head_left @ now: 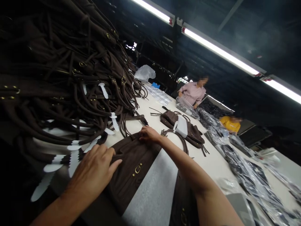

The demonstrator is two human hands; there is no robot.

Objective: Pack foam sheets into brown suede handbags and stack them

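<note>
A dark brown handbag [127, 168] with brass buckles lies in front of me, a broad grey-white paper band [152, 188] across its middle. My left hand [96, 164] is at the bag's near left side, its fingers curled round a thin brown strap [118, 156] by the thumb. At the far edge of the same bag, my right hand [148, 134] bends its fingers onto the material and grips it; the fingertips are partly hidden. White notched strips [74, 157] hang on the brown handles close to my left hand.
A high heap of brown bags [94, 62] rises on the left. Another banded bag [194, 133] lies farther along the white table [213, 168]. Plastic-wrapped bags [249, 179] line the right side. Two people, one in a pink shirt [192, 92], one in yellow [229, 125], are beyond.
</note>
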